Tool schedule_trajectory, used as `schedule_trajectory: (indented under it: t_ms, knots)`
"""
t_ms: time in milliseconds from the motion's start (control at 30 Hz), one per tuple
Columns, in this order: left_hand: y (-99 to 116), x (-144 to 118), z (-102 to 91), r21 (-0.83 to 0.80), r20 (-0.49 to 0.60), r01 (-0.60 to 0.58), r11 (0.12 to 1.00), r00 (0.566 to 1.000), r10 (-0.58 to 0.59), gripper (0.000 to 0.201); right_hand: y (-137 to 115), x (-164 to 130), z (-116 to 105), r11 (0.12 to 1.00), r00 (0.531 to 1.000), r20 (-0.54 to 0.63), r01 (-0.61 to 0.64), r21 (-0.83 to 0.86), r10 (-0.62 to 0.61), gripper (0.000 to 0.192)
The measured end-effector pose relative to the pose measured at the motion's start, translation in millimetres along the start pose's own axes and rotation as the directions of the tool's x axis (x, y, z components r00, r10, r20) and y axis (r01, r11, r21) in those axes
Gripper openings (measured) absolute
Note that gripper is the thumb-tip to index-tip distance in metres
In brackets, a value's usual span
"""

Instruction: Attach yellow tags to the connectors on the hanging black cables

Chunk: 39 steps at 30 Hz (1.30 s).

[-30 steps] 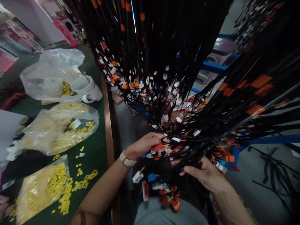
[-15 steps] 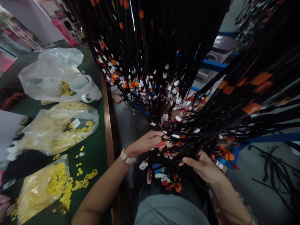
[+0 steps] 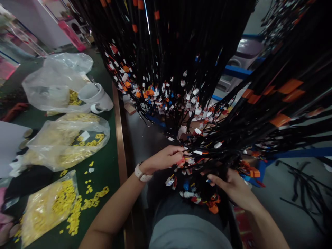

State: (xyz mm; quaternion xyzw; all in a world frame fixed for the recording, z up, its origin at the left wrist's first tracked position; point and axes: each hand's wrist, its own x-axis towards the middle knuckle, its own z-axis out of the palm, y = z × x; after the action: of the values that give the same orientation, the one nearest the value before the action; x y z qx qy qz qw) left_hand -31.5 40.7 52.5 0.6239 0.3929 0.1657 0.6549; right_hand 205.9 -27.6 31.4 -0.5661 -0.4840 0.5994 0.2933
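Left hand (image 3: 163, 159) pinches a red connector (image 3: 181, 161) at its fingertips; harness bundle (image 3: 233, 145) runs toward two o'clock. Right hand (image 3: 234, 186), at four o'clock, cups the wires loosely.

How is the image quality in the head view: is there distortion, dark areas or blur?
Head view: wide-angle bending toward the edges; the hanging wire harnesses are nearly black, detail lost; the plastic bags show soft glare; the left hand and right hand are lit and fairly sharp; corners are dim and soft.
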Motion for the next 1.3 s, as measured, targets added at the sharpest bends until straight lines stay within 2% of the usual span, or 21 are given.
schedule_trajectory:
  t_ms: [100, 300, 400, 500, 633, 733, 833, 933, 1000, 1033, 1100, 1167, 1300]
  knots:
    - [1.9, 0.5, 0.8, -0.019, 0.038, 0.016, 1.0, 0.999, -0.015, 0.029, -0.4, -1.0, -1.3, 0.998, 0.998, -0.06, 0.029, -0.047, -0.032, 0.031]
    - [8.2, -1.3, 0.8, -0.071, 0.085, 0.039, 0.997, 0.996, -0.033, 0.031, 13.6, 3.1, -1.6, 0.993, 0.996, -0.062, 0.062, -0.098, -0.068, 0.023]
    - [6.2, -1.7, 2.8, -0.128, 0.116, 0.026, 0.991, 0.993, -0.011, 0.024, 23.9, 7.9, 2.6, 0.999, 0.996, -0.087, 0.028, -0.038, -0.031, 0.019]
    - [1.5, -1.8, 7.3, -0.158, 0.158, 0.076, 0.984, 0.986, -0.051, 0.023, 28.7, 11.9, 7.6, 0.999, 0.993, -0.12, -0.007, 0.053, 0.013, 0.02]
    - [-3.2, -1.3, 14.0, -0.167, 0.223, 0.123, 0.978, 0.971, -0.084, 0.023, 24.1, 13.0, 12.0, 0.974, 0.995, -0.077, -0.047, 0.222, 0.066, 0.024]
    - [-4.3, -0.5, 17.3, -0.082, 0.174, 0.064, 0.995, 0.984, -0.049, 0.022, 18.7, 12.4, 15.2, 0.941, 0.995, -0.044, -0.074, 0.33, 0.093, 0.032]
    - [-3.8, -0.1, 19.2, 0.104, 0.093, -0.02, 0.994, 0.996, 0.01, 0.02, 16.9, 11.8, 18.7, 0.915, 0.991, -0.054, -0.093, 0.394, 0.124, 0.035]
    - [-2.1, -0.8, 21.4, 0.271, 0.043, -0.06, 0.961, 0.998, 0.051, 0.02, 18.3, 10.8, 20.8, 0.899, 0.988, -0.059, -0.106, 0.425, 0.145, 0.033]
    - [-1.2, -1.4, 23.3, 0.299, 0.05, -0.079, 0.951, 0.996, 0.067, 0.019, 19.3, 9.9, 21.2, 0.888, 0.987, -0.054, -0.115, 0.444, 0.154, 0.03]
    - [-0.9, -1.7, 24.2, 0.259, 0.079, -0.086, 0.962, 0.995, 0.067, 0.018, 19.7, 9.6, 21.1, 0.882, 0.987, -0.05, -0.114, 0.456, 0.153, 0.029]
    - [-1.0, -2.3, 25.2, 0.081, 0.17, -0.057, 0.995, 0.985, 0.043, 0.018, 20.3, 9.2, 20.5, 0.872, 0.99, -0.037, -0.104, 0.478, 0.138, 0.028]
    - [-1.3, -3.0, 24.2, -0.128, 0.253, 0.039, 0.991, 0.967, -0.005, 0.02, 21.3, 9.5, 19.4, 0.877, 0.994, -0.024, -0.086, 0.472, 0.11, 0.026]
    - [-1.6, -4.3, 17.6, -0.441, 0.371, 0.251, 0.862, 0.925, -0.08, 0.028, 25.5, 11.4, 16.1, 0.948, 0.995, -0.09, -0.011, 0.318, 0.041, 0.03]
